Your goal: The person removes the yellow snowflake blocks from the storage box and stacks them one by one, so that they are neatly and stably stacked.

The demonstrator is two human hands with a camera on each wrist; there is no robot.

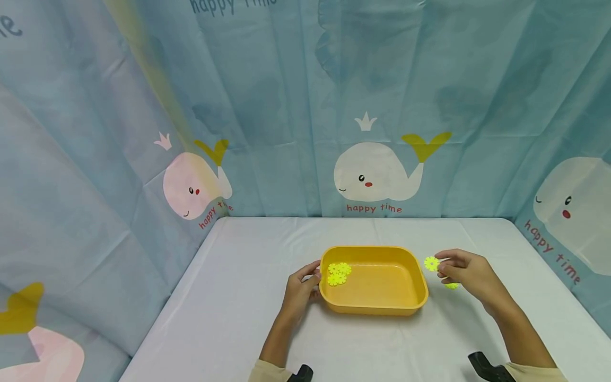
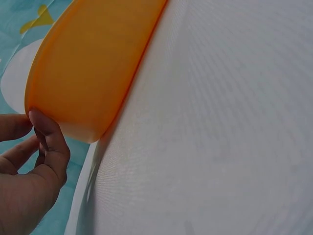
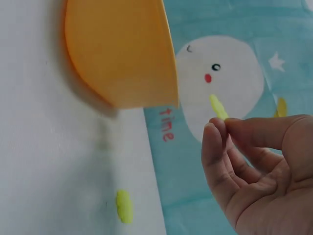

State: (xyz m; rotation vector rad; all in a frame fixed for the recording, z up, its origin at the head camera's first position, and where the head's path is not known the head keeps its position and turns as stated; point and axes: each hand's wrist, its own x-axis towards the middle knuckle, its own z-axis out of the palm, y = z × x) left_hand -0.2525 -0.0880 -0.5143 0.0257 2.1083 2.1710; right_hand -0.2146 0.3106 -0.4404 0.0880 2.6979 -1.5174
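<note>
A yellow plastic tray (image 1: pixel 377 286) stands on the white table, with several neon-yellow flower-shaped pieces (image 1: pixel 338 274) lying together at its left end. My left hand (image 1: pixel 300 289) pinches the tray's left rim between thumb and fingers; the left wrist view shows the thumb against the outer wall (image 2: pixel 88 68). To the right of the tray, my right hand (image 1: pixel 468 273) pinches one flower-shaped piece (image 1: pixel 431 263) by its edge, raised above the table. Another such piece (image 1: pixel 451 286) lies on the table below that hand, partly hidden by it in the head view.
White cloth covers the table (image 1: pixel 248 297). Behind it and along both sides hangs a blue curtain (image 1: pixel 281 175) printed with whales. A dark strap-like device (image 1: pixel 489 367) sits at the right wrist, and a similar one (image 1: pixel 302 373) at the left.
</note>
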